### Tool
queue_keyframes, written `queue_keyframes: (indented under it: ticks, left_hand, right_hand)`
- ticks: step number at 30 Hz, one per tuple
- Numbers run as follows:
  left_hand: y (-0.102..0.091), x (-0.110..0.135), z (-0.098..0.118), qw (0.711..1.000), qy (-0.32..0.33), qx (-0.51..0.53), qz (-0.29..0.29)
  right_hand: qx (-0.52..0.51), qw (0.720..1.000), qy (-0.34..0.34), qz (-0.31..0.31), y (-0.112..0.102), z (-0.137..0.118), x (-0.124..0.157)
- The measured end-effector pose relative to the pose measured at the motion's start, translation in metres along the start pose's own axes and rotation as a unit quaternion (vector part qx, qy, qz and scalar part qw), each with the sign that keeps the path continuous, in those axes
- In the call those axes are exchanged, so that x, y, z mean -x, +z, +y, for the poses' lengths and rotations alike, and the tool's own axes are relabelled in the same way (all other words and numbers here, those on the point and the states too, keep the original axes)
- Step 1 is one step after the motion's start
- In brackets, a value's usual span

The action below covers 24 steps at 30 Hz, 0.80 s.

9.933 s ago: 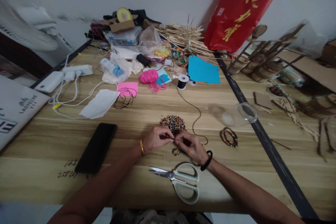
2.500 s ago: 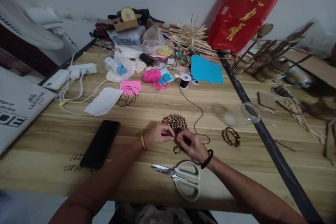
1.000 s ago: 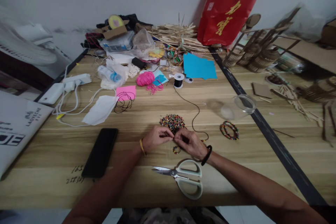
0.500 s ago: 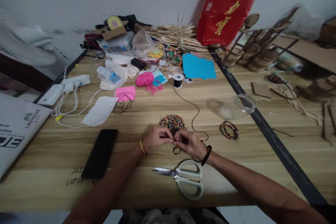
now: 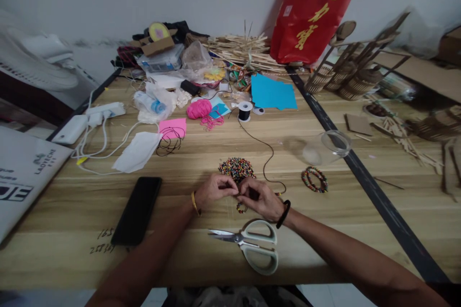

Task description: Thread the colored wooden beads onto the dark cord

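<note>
My left hand point(image 5: 215, 190) and my right hand point(image 5: 260, 197) meet fingertip to fingertip over the wooden table point(image 5: 216, 148), both pinched closed. Between them they hold a short strand of coloured beads point(image 5: 240, 208) that hangs down to the table. What exactly the left fingers pinch is too small to see. A pile of loose coloured beads point(image 5: 236, 168) lies just beyond the fingers. A black cord point(image 5: 268, 158) runs from my right hand up to a black spool point(image 5: 245, 111).
Scissors point(image 5: 252, 245) lie near the front edge, a black phone point(image 5: 137, 209) to the left. A finished bead bracelet point(image 5: 314, 179) and a tipped clear jar point(image 5: 324, 147) lie on the right. Pink yarn point(image 5: 199, 108), blue paper point(image 5: 272, 93), cables and clutter fill the back.
Both hands have stayed pinched together beside the bead pile with only small finger movements. The camera view shifted slightly.
</note>
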<state>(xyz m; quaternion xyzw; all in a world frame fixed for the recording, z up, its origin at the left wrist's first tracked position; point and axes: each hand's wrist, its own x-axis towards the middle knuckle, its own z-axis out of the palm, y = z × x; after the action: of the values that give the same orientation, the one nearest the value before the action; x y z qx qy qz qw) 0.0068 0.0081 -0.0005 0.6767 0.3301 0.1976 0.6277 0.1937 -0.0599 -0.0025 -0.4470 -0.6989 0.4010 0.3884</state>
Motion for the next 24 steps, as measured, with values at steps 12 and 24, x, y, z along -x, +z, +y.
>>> queue_keyframes:
  ticks: [12, 24]
  left_hand:
    - [0.0012, 0.0012, 0.0, 1.0, 0.004, -0.014, 0.022]
    - [-0.0052, -0.0006, -0.0005, 0.983, 0.031, -0.063, 0.169]
  right_hand:
    - [0.0, 1.0, 0.022, 0.007, 0.0003, 0.0003, -0.0016]
    - [0.01, 0.999, 0.025, 0.024, 0.0001, 0.0019, -0.0019]
